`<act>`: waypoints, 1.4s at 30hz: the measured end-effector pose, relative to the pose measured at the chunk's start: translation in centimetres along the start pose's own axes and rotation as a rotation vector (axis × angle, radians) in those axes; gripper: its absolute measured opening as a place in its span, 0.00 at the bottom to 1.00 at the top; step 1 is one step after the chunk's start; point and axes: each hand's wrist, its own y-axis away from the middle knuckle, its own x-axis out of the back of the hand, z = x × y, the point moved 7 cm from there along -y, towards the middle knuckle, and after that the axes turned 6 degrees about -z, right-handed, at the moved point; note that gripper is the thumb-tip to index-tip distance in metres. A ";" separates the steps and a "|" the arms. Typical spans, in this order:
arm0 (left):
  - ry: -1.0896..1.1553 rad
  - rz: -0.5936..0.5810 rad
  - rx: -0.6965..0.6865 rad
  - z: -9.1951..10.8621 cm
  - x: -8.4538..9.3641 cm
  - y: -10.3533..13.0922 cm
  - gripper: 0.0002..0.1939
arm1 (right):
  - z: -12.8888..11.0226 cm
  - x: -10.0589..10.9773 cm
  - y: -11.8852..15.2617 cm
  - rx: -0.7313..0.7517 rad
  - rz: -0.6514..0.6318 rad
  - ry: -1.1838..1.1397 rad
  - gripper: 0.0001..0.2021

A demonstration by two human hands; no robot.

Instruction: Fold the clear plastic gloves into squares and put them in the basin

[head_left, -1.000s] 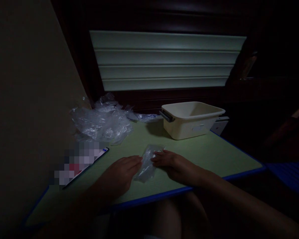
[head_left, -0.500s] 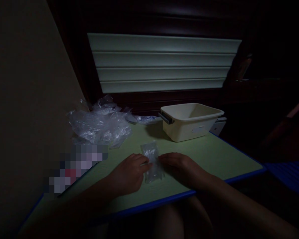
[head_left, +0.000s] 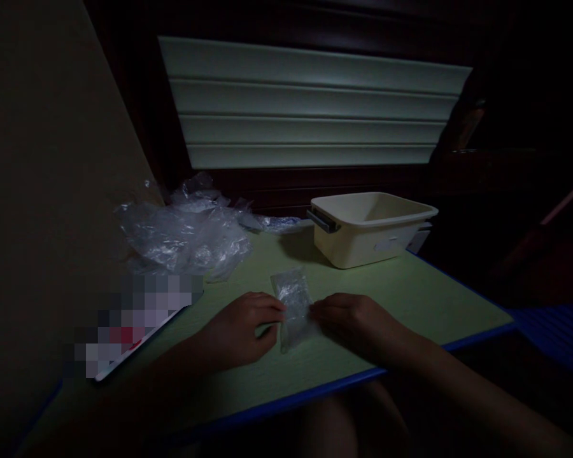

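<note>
A small clear plastic bag (head_left: 296, 312) lies flat on the green table (head_left: 358, 318) between my two hands. My left hand (head_left: 246, 327) is at its left edge, fingertips touching the plastic, with a gap between thumb and fingers. At the bag's right edge rests my right hand (head_left: 351, 318), its fingers together and their tips against the plastic; its thumb is hard to see. Whether the bag holds anything is too dim to tell.
A heap of crumpled clear plastic (head_left: 191, 232) lies at the back left. In front of it is a blurred-out flat item (head_left: 141, 324). A cream bin (head_left: 363, 245) with a dark handle stands at the back right. Blue edging (head_left: 315, 391) borders the table.
My left thumb has come off the middle of the bag and drawn back to the left. My right hand has shifted slightly right. The view has tilted a little.
</note>
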 end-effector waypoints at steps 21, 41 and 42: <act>-0.012 0.046 0.163 -1.2 -0.4 -0.4 0.05 | 0.2 0.5 -0.7 -0.058 0.009 -0.162 0.15; 0.247 0.099 0.149 -1.1 -0.2 -0.7 0.03 | 0.4 0.6 -0.6 -0.126 0.105 -0.188 0.09; 0.238 0.095 0.149 -1.0 -0.2 -0.7 0.03 | 0.3 0.6 -0.6 -0.123 0.105 -0.189 0.09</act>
